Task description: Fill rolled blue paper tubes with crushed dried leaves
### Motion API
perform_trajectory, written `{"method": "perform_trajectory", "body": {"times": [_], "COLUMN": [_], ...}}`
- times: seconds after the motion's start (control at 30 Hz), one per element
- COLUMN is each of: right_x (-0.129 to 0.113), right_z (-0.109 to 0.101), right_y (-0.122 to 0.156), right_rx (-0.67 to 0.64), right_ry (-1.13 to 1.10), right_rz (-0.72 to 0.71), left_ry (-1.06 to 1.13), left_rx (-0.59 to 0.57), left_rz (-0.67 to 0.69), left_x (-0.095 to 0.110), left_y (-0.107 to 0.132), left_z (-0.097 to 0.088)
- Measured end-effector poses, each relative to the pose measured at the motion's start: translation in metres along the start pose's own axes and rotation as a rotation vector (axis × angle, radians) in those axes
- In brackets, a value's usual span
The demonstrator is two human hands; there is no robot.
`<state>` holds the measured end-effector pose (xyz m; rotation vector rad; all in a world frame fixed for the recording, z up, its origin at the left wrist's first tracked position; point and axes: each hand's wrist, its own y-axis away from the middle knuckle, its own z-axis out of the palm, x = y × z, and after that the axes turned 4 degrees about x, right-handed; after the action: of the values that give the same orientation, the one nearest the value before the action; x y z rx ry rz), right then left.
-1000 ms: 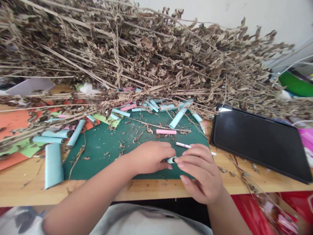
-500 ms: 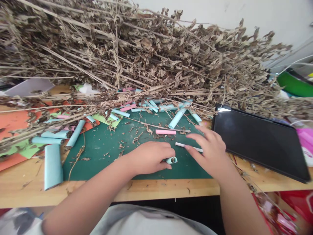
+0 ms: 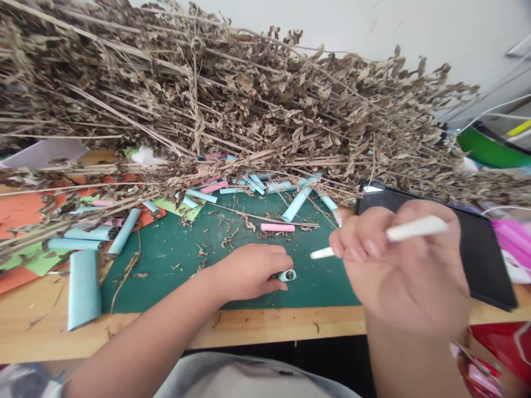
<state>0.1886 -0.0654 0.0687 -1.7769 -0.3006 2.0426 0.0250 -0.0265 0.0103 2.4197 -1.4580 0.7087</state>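
My left hand (image 3: 253, 271) rests on the green mat (image 3: 174, 287), fingers wrapped round a light blue paper tube (image 3: 287, 275). Its open end faces right, with brownish bits visible inside. To the right, my right hand (image 3: 409, 276) is raised with the palm turned up. A thin white stick (image 3: 418, 228) passes through its closed fingers, the narrow end pointing left toward the tube but apart from it. Just beyond the left hand lies a pink paper tube (image 3: 277, 227) on the mat, among crumbs of dried leaf.
A large heap of dried stems and leaves (image 3: 249, 94) covers the back. Several blue tubes (image 3: 301, 202) lie along its front edge. A wider flattened blue tube (image 3: 84, 290) sits at left, near orange paper (image 3: 20, 207). A black tablet (image 3: 485, 265) is partly behind my right hand.
My right hand has picked the white stick up from the mat and lifted it toward me, turning palm up. The left hand keeps hold of the blue tube in nearly the same place.
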Motion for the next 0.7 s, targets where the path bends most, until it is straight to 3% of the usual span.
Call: {"method": "perform_trajectory", "body": {"times": [0.1, 0.23, 0.57, 0.7], "right_x": [-0.015, -0.014, 0.017, 0.018], "right_z": [0.019, 0.025, 0.033, 0.03], "right_y": [0.0, 0.001, 0.017, 0.016], "right_rx": [-0.126, -0.219, -0.26, -0.385], "right_ry": [-0.191, -0.316, -0.337, -0.298], "right_rz": [0.147, 0.215, 0.195, 0.282], "left_ry": [-0.032, -0.028, 0.123, 0.152], "left_rx": [0.004, 0.014, 0.039, 0.059], "left_rz": [-0.002, 0.007, -0.007, 0.0], "left_x": [0.0, 0.0, -0.001, -0.001], "left_y": [0.0, 0.0, 0.002, 0.002], "left_z": [0.001, 0.002, 0.006, 0.006]}}
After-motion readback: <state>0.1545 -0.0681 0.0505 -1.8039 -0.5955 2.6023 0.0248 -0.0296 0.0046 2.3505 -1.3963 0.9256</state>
